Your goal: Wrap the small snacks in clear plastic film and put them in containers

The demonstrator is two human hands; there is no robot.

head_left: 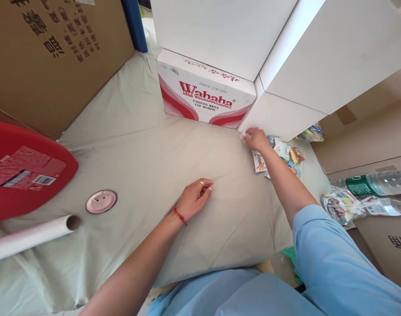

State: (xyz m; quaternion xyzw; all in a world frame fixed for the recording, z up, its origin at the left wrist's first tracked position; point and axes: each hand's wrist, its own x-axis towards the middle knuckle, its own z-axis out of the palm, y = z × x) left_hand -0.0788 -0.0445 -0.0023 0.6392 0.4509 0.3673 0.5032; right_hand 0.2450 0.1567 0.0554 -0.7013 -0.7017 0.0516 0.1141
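Note:
My right hand reaches to the front right corner of a white and red Wahaha water carton. Its fingers pinch a small, whitish, see-through piece that looks like crumpled plastic. Just beside that wrist and forearm lies a group of small snack packets, partly covered by the arm. My left hand rests on the pale green cloth with its fingers curled in, and nothing shows in them. A red bracelet circles the left wrist.
Tall white boxes stand behind the carton. On the left are a brown carton, a red container, a white roll and a round pin badge. Plastic bottles lie at the right.

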